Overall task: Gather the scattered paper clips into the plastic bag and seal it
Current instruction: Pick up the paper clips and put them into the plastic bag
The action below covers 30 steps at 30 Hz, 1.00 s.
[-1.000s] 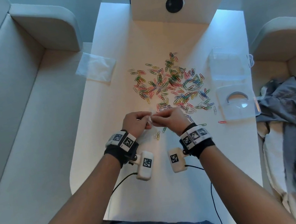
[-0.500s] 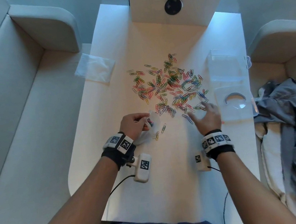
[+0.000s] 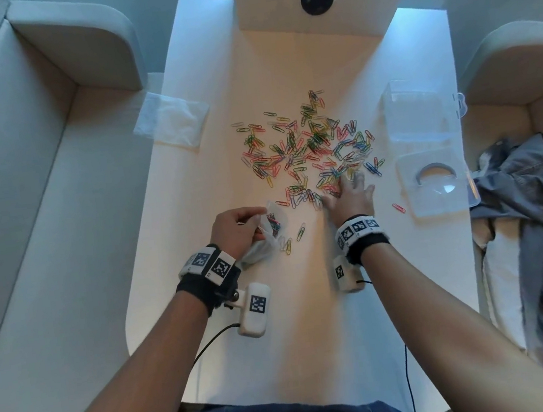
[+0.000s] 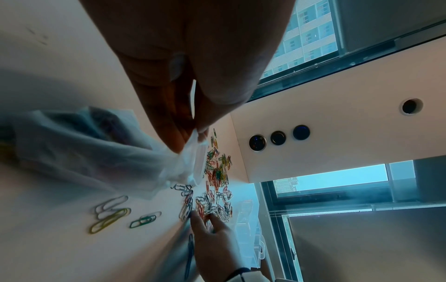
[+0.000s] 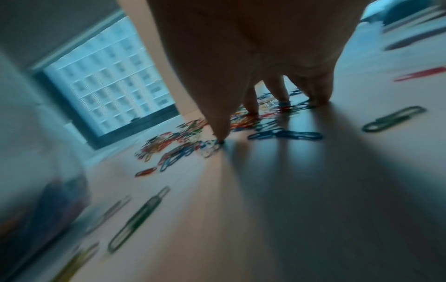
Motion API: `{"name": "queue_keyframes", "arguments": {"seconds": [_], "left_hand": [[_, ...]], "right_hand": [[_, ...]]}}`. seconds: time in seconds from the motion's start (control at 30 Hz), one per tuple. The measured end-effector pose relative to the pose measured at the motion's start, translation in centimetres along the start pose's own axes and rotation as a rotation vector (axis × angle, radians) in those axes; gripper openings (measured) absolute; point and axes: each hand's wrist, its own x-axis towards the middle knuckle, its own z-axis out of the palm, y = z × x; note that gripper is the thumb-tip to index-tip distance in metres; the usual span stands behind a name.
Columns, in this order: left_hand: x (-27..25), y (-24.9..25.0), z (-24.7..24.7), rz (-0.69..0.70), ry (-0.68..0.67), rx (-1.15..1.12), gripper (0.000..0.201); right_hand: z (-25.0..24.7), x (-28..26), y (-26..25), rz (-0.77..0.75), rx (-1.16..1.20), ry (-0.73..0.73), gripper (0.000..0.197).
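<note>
A heap of coloured paper clips (image 3: 311, 152) lies spread across the middle of the white table (image 3: 313, 321). My left hand (image 3: 236, 227) pinches the rim of a small clear plastic bag (image 3: 266, 232) with several clips inside; the same bag (image 4: 101, 152) sags on the table in the left wrist view. My right hand (image 3: 348, 195) has its fingers spread and pressing down on the near edge of the heap, fingertips (image 5: 281, 99) touching clips. Three loose clips (image 3: 293, 239) lie beside the bag.
A clear plastic box (image 3: 418, 113) and its lid (image 3: 436, 184) sit at the table's right side, with one red clip (image 3: 399, 208) near the lid. A second plastic bag (image 3: 172, 120) hangs over the left edge. Grey clothing (image 3: 541, 222) lies on the right seat.
My right hand left the bag, swung right and forward, and landed with spread fingers on the near edge of the heap. The left hand stayed put holding the bag.
</note>
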Motion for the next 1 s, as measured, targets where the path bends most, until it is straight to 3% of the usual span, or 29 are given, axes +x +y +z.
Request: {"name": "queue_keyframes", "arguments": {"seconds": [0.13,0.23,0.33,0.4,0.47,0.57,0.67,0.8,1.0], "left_hand": [[0.3,-0.1,0.1,-0.002,-0.005,0.01,0.021],[0.4,0.0,0.3,0.002,-0.015,0.018,0.021],[0.5,0.4,0.5,0.002,-0.019,0.015,0.02],[0.5,0.6,0.8,-0.003,-0.019,0.005,0.02],[0.5,0.6,1.1,-0.002,-0.012,0.0,0.02],[0.5,0.8,1.2,-0.017,-0.004,-0.001,0.021],[0.4,0.9,1.4,-0.034,0.006,-0.005,0.021],[0.3,1.0,1.6,-0.036,0.017,0.004,0.019],[0.2,1.1,1.6,0.013,0.007,0.028,0.019]], "right_hand": [[0.0,-0.5,-0.3,-0.201,-0.039,0.15,0.024],[-0.6,-0.6,0.5,-0.319,-0.026,0.162,0.021],[-2.0,-0.1,1.2,-0.341,0.066,0.101,0.02],[-2.5,0.2,1.9,-0.202,0.243,0.064,0.015],[-2.8,0.1,2.7,0.075,0.592,-0.01,0.008],[-3.7,-1.3,2.5,0.389,1.333,-0.345,0.024],[-4.8,-3.8,0.3,0.459,1.784,-0.628,0.027],[-5.7,-6.7,-3.4,0.218,1.705,-0.816,0.019],[-5.1,-8.1,-6.9,0.039,1.18,-0.542,0.026]]}}
